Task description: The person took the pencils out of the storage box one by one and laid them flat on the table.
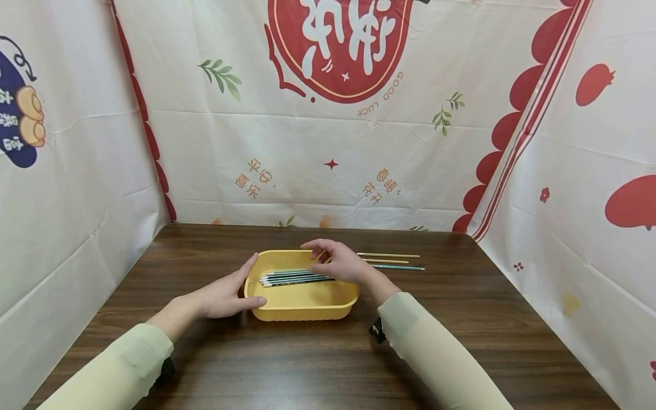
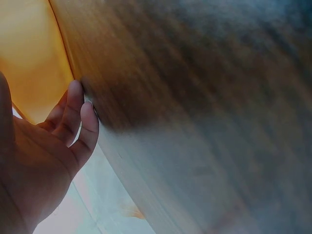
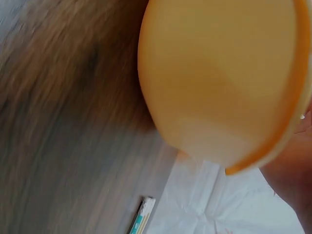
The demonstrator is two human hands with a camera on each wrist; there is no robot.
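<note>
A yellow basket (image 1: 307, 314) stands on the table, with several dark and teal pencils (image 1: 287, 278) lying inside. Against the basket's left end rests my left hand (image 1: 225, 293), fingers extended along the outside and thumb over the near-left rim. The left wrist view shows that hand (image 2: 53, 141) beside the yellow wall (image 2: 34, 63). My right hand (image 1: 340, 263) is over the right part of the basket, fingers loosely bent above the pencils' right ends, with nothing visible in its grasp. In the right wrist view, the basket (image 3: 219, 83) hides most of that hand (image 3: 290, 180).
To the right of the basket, two yellowish pencils (image 1: 394, 261) and a blue one (image 1: 402, 267) lie on the brown wooden table (image 1: 461, 319); pencil ends (image 3: 142, 214) show in the right wrist view. Printed white cloth (image 1: 287, 142) hangs behind and on both sides.
</note>
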